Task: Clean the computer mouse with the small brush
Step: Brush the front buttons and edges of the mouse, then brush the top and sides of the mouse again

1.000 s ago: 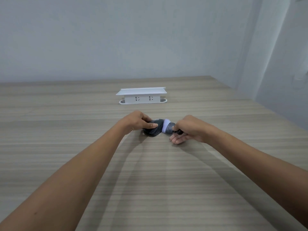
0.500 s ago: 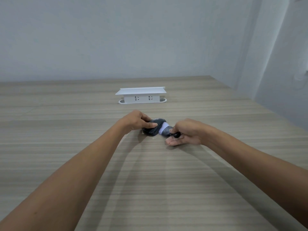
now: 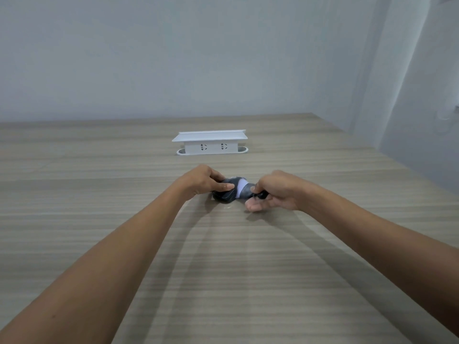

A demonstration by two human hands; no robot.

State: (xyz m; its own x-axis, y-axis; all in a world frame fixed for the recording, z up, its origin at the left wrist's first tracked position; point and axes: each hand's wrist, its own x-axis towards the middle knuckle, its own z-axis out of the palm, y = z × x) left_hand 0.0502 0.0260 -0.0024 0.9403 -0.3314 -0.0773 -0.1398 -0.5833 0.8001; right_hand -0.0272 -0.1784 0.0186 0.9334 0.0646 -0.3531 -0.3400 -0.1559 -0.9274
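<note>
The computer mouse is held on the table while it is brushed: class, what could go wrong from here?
1. The left hand pins the computer mouse from one side only; a hard stroke could slide it.
2. The small brush is held by its end in the right hand, so it may slip.
3. Brushed-off dust would likely settle on the table.

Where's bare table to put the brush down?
Bare wood runs right of the right hand to the table edge, left of the left hand, and between the forearms. Crowded: mouse and brush; socket box sits behind.
</note>
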